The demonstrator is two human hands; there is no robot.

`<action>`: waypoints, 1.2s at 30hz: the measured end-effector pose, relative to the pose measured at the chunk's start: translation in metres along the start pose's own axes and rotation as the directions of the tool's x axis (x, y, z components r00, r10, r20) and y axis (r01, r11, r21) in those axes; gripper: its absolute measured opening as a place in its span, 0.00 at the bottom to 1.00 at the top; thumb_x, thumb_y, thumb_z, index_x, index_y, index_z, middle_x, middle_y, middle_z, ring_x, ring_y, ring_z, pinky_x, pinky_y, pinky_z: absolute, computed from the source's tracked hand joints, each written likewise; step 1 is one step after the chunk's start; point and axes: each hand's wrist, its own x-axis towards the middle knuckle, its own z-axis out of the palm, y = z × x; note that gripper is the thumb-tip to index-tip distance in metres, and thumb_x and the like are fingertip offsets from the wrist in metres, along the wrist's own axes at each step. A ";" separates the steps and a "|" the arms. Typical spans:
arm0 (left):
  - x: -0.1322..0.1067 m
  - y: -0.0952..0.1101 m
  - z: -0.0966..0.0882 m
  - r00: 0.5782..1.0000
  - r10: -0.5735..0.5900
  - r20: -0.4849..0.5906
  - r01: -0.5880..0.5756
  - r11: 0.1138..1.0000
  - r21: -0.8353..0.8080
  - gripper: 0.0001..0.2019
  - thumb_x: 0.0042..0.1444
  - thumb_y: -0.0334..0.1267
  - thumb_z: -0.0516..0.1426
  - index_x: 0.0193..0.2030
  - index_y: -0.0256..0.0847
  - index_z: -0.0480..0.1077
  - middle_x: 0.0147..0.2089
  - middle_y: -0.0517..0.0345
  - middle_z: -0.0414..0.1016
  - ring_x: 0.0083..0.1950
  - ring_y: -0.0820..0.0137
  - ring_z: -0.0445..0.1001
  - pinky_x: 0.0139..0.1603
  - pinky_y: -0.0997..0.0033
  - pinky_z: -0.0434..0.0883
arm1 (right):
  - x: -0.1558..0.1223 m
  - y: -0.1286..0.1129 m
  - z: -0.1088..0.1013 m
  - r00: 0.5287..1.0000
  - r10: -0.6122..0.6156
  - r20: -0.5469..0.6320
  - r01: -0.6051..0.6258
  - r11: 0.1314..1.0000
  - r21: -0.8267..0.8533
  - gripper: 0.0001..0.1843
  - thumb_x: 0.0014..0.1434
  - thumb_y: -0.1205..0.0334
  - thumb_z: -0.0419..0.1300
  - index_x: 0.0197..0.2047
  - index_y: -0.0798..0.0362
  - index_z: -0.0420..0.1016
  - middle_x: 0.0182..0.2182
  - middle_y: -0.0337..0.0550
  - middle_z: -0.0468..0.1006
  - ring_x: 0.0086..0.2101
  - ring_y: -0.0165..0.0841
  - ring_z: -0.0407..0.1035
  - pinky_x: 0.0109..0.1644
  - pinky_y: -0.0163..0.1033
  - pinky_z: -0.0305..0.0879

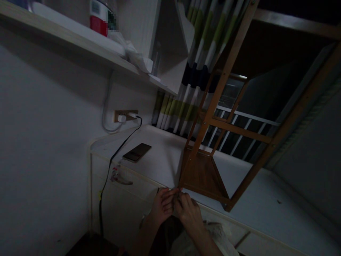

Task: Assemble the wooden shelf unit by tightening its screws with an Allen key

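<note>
My left hand (163, 206) and my right hand (188, 210) meet at the front edge of a white countertop (162, 160), fingers curled in and almost touching. Both are closed, and whatever lies between the fingertips is too small and dark to make out. Just beyond them is the near left corner of a brown wooden rack (204, 174), which leans at a slant in this view. My left forefinger points toward that corner; whether it touches the wood, I cannot tell.
A phone (137, 152) lies on the countertop to the left. A black cable (117, 151) runs from a wall socket strip (125, 115) down past the drawer handle (124, 181). Overhead juts a shelf (80, 46) holding items. Behind the rack hangs a striped curtain (173, 110).
</note>
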 end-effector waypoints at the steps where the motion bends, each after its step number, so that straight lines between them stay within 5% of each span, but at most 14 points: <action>1: 0.000 0.001 -0.001 1.000 -0.003 0.002 0.003 1.000 0.007 0.15 0.52 0.39 0.49 0.37 0.28 0.68 0.08 0.72 0.45 0.09 0.83 0.39 0.10 0.83 0.41 | 0.000 0.000 0.000 1.000 -0.001 -0.015 0.001 1.000 0.004 0.10 0.55 0.71 0.50 0.41 0.56 0.68 0.38 0.48 0.70 0.36 0.36 0.64 0.29 0.36 0.66; 4: 0.000 0.004 -0.001 1.000 -0.001 -0.028 0.002 0.999 0.039 0.13 0.53 0.39 0.48 0.32 0.30 0.68 0.08 0.72 0.45 0.09 0.83 0.39 0.09 0.83 0.41 | 0.000 -0.001 0.003 0.999 0.003 -0.046 -0.002 1.000 0.021 0.10 0.56 0.70 0.49 0.41 0.55 0.68 0.45 0.49 0.68 0.41 0.37 0.63 0.32 0.38 0.66; 11: -0.001 0.012 0.006 0.989 0.005 -0.149 0.030 0.972 0.232 0.15 0.54 0.38 0.47 0.34 0.29 0.70 0.08 0.71 0.45 0.10 0.84 0.37 0.10 0.83 0.38 | 0.001 -0.004 0.011 0.998 0.008 -0.067 -0.006 0.999 0.033 0.10 0.57 0.70 0.49 0.39 0.56 0.68 0.37 0.50 0.69 0.40 0.35 0.64 0.32 0.34 0.65; 16: -0.006 0.022 0.014 0.995 -0.028 -0.098 0.060 0.937 0.345 0.16 0.53 0.39 0.48 0.38 0.28 0.70 0.08 0.72 0.43 0.11 0.83 0.35 0.11 0.81 0.38 | 0.005 -0.003 0.009 0.996 -0.007 -0.086 0.013 0.998 0.061 0.10 0.55 0.73 0.49 0.40 0.58 0.68 0.33 0.47 0.70 0.36 0.36 0.64 0.29 0.34 0.66; 26: -0.015 0.032 0.007 0.994 -0.110 0.026 0.098 0.951 0.293 0.23 0.51 0.43 0.49 0.48 0.26 0.65 0.07 0.72 0.46 0.11 0.82 0.34 0.10 0.80 0.38 | 0.012 -0.003 0.005 0.997 -0.029 -0.072 0.032 0.998 0.052 0.12 0.54 0.74 0.49 0.41 0.60 0.67 0.30 0.48 0.69 0.34 0.36 0.64 0.26 0.35 0.65; 32: -0.020 0.035 0.008 0.988 0.133 -0.077 -0.092 0.915 0.393 0.18 0.48 0.41 0.52 0.42 0.29 0.68 0.09 0.72 0.46 0.12 0.83 0.37 0.11 0.80 0.39 | 0.014 -0.003 0.006 1.000 -0.001 -0.026 0.003 0.998 0.062 0.13 0.53 0.75 0.50 0.41 0.56 0.67 0.29 0.45 0.69 0.31 0.34 0.64 0.24 0.33 0.63; 34: -0.021 0.037 0.011 0.946 0.305 -0.107 -0.212 0.835 0.507 0.16 0.46 0.39 0.54 0.41 0.32 0.69 0.11 0.72 0.48 0.12 0.84 0.40 0.12 0.81 0.41 | 0.014 -0.002 0.007 0.999 0.031 -0.030 -0.029 0.998 0.059 0.15 0.52 0.77 0.50 0.41 0.55 0.66 0.29 0.45 0.69 0.31 0.34 0.65 0.23 0.33 0.63; 36: -0.021 0.041 0.016 0.851 0.518 -0.093 -0.328 0.660 0.676 0.16 0.46 0.39 0.54 0.41 0.34 0.69 0.13 0.71 0.52 0.13 0.83 0.47 0.15 0.81 0.48 | 0.013 -0.003 0.009 0.997 0.064 -0.045 -0.061 0.996 0.064 0.16 0.51 0.78 0.48 0.42 0.55 0.66 0.30 0.46 0.70 0.31 0.34 0.66 0.24 0.34 0.64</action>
